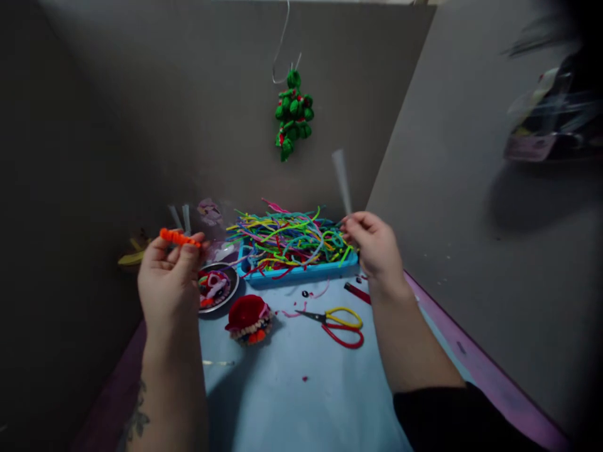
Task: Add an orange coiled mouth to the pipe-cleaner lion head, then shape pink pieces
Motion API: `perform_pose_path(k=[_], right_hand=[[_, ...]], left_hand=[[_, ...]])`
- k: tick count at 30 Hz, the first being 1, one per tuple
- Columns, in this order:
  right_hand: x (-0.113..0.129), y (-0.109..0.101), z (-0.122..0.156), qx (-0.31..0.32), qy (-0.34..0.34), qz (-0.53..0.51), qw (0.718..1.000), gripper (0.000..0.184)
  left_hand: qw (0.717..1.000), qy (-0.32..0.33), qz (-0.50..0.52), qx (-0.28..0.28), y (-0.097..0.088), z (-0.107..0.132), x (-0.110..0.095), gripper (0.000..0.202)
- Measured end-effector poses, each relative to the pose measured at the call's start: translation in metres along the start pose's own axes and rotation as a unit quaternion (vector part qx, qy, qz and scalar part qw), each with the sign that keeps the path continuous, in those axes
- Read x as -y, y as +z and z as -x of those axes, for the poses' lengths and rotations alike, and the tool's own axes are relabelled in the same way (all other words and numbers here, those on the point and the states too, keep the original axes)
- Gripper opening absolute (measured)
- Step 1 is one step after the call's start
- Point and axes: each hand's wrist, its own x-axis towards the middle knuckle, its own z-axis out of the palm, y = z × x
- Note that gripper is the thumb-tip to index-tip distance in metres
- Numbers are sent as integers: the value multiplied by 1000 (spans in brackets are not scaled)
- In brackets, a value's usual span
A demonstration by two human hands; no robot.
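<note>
My left hand (172,273) is closed on a short, bright orange coiled pipe cleaner (176,238), pinched between thumb and fingers and raised above the table. Across from it, my right hand (374,245) pinches the lower end of a translucent whitish stick (342,182), blurred and pointing up. Between my forearms sits a small round piece (249,319) with a red fuzzy top, a beige band and orange below. To its right lie scissors (334,325) with one yellow and one red handle, blades pointing left.
A blue tray (296,274) heaped with many-coloured pipe cleaners (292,235) stands at the back. Beside it is a round metal dish (233,290) of fuzzy pieces. A green fuzzy ornament (294,113) hangs on the grey wall. A dark red strip (357,292) lies near my right forearm.
</note>
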Motion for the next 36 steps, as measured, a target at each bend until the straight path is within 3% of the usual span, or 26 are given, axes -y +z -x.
perform_pose_path(k=[1, 3, 5, 7, 9, 11, 15, 18, 20, 22, 25, 28, 32, 36], right_hand=[[0, -9, -2, -33, -5, 2, 999, 16], [-3, -23, 1, -22, -21, 73, 997, 20], [-11, -35, 14, 66, -36, 193, 978, 20], [-26, -47, 36, 188, -23, 301, 935, 19], [-45, -61, 61, 290, 41, 374, 880, 17], [-65, -75, 82, 289, 102, 426, 851, 18], [-79, -87, 99, 227, 123, 466, 846, 22], [-58, -70, 91, 187, 85, 410, 889, 23], [-32, -48, 82, 188, 49, 287, 938, 23], [-5, -19, 75, 190, 25, 174, 966, 26], [23, 21, 72, 218, 31, 42, 975, 30], [31, 48, 73, 219, 62, -60, 972, 27], [21, 59, 74, 194, 101, -122, 968, 19], [11, 60, 74, 186, 107, -143, 966, 19]], left_hand=[[1000, 8, -20, 10, -2, 1, -2, 34], [997, 18, -65, 37, -3, 4, -3, 32], [991, 13, -113, 69, -4, 7, -2, 31], [982, -4, -159, 105, -2, 9, 2, 30], [969, -12, -198, 145, 1, 12, 9, 30], [956, -14, -228, 187, 5, 16, 17, 29], [930, -15, -262, 257, 15, 27, 31, 25], [914, 18, -281, 294, 21, 35, 36, 20], [909, 42, -278, 309, 23, 39, 35, 16], [907, 61, -273, 316, 24, 42, 32, 14], [903, 84, -264, 329, 24, 44, 26, 10], [894, 114, -259, 347, 23, 45, 21, 6], [891, 128, -257, 352, 24, 43, 21, 5], [894, 87, -251, 360, 26, 43, 28, 8]])
